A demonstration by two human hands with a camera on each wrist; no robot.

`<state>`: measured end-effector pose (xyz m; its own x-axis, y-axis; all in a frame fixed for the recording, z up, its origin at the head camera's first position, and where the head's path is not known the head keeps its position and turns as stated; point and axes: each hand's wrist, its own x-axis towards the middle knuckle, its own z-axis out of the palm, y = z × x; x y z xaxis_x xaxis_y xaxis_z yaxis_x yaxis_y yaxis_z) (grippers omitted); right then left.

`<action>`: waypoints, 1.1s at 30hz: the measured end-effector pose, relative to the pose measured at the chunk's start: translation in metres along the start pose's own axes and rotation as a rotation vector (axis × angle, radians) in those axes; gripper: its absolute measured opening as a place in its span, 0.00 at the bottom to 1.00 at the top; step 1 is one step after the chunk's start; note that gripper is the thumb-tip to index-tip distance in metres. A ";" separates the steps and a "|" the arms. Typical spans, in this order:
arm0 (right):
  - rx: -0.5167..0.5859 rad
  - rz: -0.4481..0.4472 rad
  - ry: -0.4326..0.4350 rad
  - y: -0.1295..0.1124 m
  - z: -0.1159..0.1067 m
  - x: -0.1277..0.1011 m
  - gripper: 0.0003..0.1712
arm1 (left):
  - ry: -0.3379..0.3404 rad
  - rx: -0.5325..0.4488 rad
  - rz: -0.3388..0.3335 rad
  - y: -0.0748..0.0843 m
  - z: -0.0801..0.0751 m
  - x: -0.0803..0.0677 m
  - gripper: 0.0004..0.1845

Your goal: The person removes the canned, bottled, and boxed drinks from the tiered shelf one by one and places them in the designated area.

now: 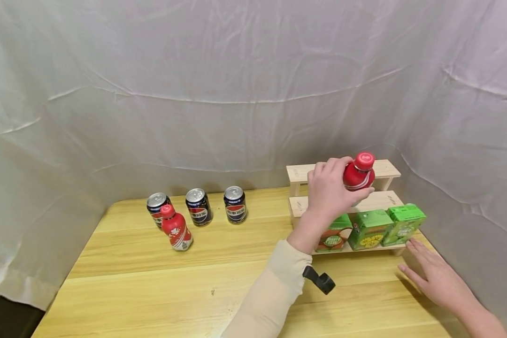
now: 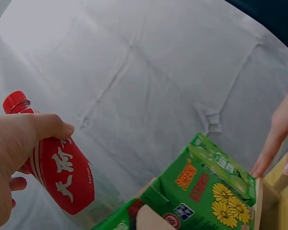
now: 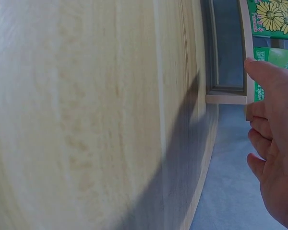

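My left hand [image 1: 330, 190] grips a red-capped bottle [image 1: 359, 176] around its upper part, over the middle tier of the wooden shelf [image 1: 382, 203]. In the left wrist view the bottle [image 2: 67, 172] leans, its red label with white characters showing and its lower end partly hidden behind a green drink carton. Three green cartons, among them one with yellow flowers [image 1: 369, 230], stand on the lowest tier. My right hand [image 1: 441, 279] has its fingers stretched out, with fingertips at the right end of that tier, beside the rightmost carton [image 1: 405, 225].
Three dark cola cans, one of them the right-hand can [image 1: 235, 206], stand at the back left of the wooden table [image 1: 152, 295]. A second red-capped bottle [image 1: 177, 228] stands in front of the leftmost can. Grey cloth [image 1: 219, 84] hangs behind and at the sides.
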<state>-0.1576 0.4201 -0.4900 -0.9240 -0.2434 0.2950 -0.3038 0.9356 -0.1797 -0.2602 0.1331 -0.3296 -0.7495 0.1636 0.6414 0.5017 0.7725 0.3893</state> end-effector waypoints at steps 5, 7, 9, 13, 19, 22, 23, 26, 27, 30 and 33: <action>-0.001 0.001 -0.002 -0.001 0.000 -0.001 0.42 | 0.102 -0.078 0.008 -0.009 -0.012 -0.006 0.34; -0.004 0.000 -0.001 -0.001 0.001 -0.001 0.42 | 0.138 -0.103 0.006 -0.012 -0.017 -0.008 0.34; -0.005 -0.001 0.000 -0.001 0.001 -0.001 0.42 | 0.170 -0.125 0.005 -0.016 -0.021 -0.010 0.34; 0.000 -0.001 -0.003 -0.002 0.000 -0.002 0.42 | 0.222 -0.151 -0.007 -0.024 -0.030 -0.014 0.33; 0.011 0.013 -0.026 -0.002 -0.001 -0.002 0.42 | 0.278 -0.227 -0.059 -0.037 -0.038 -0.021 0.33; 0.020 0.023 -0.041 -0.002 -0.001 -0.001 0.42 | 0.287 -0.257 -0.098 -0.043 -0.043 -0.025 0.33; 0.021 0.024 -0.044 -0.002 -0.001 -0.001 0.42 | 0.286 -0.264 -0.113 -0.044 -0.044 -0.027 0.33; 0.022 0.021 -0.044 -0.002 -0.002 0.000 0.42 | 0.279 -0.291 -0.150 -0.050 -0.048 -0.033 0.33; 0.021 0.018 -0.040 -0.003 -0.002 0.000 0.42 | 0.277 -0.298 -0.160 -0.052 -0.049 -0.035 0.33; 0.016 0.010 -0.028 -0.002 -0.001 0.000 0.42 | 0.273 -0.312 -0.183 -0.059 -0.050 -0.040 0.32; 0.014 0.006 -0.023 -0.002 0.001 -0.001 0.42 | 0.277 -0.321 -0.209 -0.066 -0.052 -0.046 0.32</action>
<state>-0.1565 0.4188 -0.4907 -0.9308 -0.2437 0.2725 -0.3013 0.9335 -0.1945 -0.2360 0.0425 -0.3506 -0.7272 -0.1790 0.6627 0.4928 0.5359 0.6855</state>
